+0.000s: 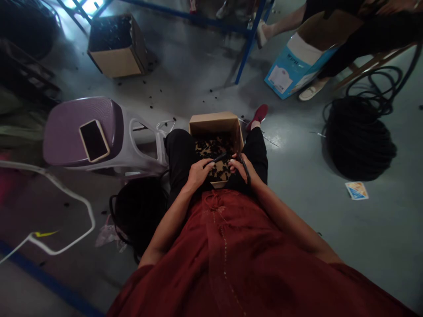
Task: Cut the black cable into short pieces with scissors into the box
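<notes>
My left hand [199, 173] is closed, pinching a short black strip [219, 157] that points right and slightly upward. Opposite it, my right hand [243, 168] is curled around a dark curved object [246, 171] lying along the palm; whether this is a tool handle or more strip I cannot tell. Both hands are above an open cardboard box [214, 118] between my knees. Scattered on the bottom of the box are many small black pieces [211, 143]. The fingertips of the two hands are a short distance apart.
A purple-topped stool [62, 132] at left bears a phone [94, 141]. Another box [114, 64] of black pieces stands behind. Black coils lie at right [360, 136] and lower left [140, 211]. A seated person has a blue carton [291, 66].
</notes>
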Demonstrator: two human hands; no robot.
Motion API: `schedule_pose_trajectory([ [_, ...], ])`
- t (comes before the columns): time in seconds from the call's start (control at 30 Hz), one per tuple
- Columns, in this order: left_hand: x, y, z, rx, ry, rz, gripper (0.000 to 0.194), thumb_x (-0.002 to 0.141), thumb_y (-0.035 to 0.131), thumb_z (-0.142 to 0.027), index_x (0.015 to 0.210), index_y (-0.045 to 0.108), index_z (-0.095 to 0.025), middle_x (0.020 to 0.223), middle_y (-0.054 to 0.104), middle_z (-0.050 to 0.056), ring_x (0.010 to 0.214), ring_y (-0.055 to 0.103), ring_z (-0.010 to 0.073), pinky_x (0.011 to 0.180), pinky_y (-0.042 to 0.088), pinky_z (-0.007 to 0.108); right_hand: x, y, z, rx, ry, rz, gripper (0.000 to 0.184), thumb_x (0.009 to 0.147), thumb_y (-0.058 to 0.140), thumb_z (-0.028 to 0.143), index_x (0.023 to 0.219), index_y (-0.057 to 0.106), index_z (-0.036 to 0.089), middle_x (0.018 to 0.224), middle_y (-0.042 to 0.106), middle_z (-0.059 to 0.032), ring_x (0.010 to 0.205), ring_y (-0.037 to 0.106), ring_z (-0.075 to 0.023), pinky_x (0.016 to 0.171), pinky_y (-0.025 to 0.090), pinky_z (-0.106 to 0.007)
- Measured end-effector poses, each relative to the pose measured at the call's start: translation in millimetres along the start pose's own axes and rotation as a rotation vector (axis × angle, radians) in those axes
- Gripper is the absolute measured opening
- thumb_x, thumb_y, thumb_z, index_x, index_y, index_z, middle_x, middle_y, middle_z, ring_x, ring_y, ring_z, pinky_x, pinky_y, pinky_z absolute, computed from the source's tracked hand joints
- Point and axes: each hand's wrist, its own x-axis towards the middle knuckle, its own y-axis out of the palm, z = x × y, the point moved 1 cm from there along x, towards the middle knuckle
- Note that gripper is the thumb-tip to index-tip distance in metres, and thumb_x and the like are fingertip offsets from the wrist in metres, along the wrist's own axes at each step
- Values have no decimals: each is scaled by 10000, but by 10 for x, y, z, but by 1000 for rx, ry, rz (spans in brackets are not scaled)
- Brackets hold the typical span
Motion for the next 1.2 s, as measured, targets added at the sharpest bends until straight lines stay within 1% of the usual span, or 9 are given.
schedule_pose_trajectory([
  [0.1,17,-9,23,-134,-11,-30,302,789,538,-341,1001,653,-160,972,670,42,892,604,160,815,449,251,-107,-94,-28,-177,28,58,351,734,533,444,977,436,211,752,569,3,553,529,-103,522,452,-241],
  [0.2,10,3,27,-218,-10,-34,317,790,536,-336,1042,643,-177,1045,653,38,962,589,161,864,433,260,-265,-190,-101,-312,82,103,383,738,527,474,1002,446,208,759,586,-6,567,550,-117,520,457,-245],
  [0.3,4,12,27,-262,-10,-22,315,801,521,-313,1071,634,-196,1105,630,34,1016,569,160,909,413,272,-431,-247,-132,-434,107,126,402,754,512,494,1030,465,207,768,604,-16,615,577,-138,577,467,-265],
  [0.4,4,8,27,-290,-25,-21,304,792,535,-301,1055,644,-195,1094,635,35,1012,571,165,913,413,281,-553,-250,-78,-552,66,153,402,765,507,495,1050,492,211,885,627,-48,728,600,-166,672,462,-288],
  [0.53,5,-3,32,-325,-76,-59,325,767,563,-312,1052,645,-181,1043,655,41,977,585,173,887,431,287,-600,-221,5,-651,29,198,440,770,509,498,1110,492,219,1003,626,-79,899,594,-220,757,445,-318],
  [0.7,1,4,28,-326,-70,-53,322,763,562,-308,1041,650,-172,1031,659,42,967,588,169,877,437,279,-570,-197,8,-686,36,241,486,780,491,513,1168,463,222,1022,628,-87,918,594,-235,768,446,-331],
  [0.87,-5,30,38,-291,-48,-28,313,776,549,-309,1048,646,-188,1049,653,33,968,587,162,875,439,273,-538,-137,50,-683,27,246,485,784,486,511,1167,462,215,1031,625,-84,929,591,-233,765,445,-318],
  [1.07,-8,34,47,-243,-4,-3,312,787,536,-316,1057,641,-200,1058,650,28,975,585,155,882,431,262,-441,-65,57,-643,-14,276,479,788,485,510,1156,453,204,1035,610,-80,912,586,-223,771,441,-327],
  [1.2,-4,31,40,-266,-22,3,317,785,542,-314,1062,639,-194,1068,647,29,981,585,154,891,428,259,-407,-68,19,-611,-24,302,506,784,493,509,1179,435,199,1053,596,-83,918,582,-219,783,441,-334],
])
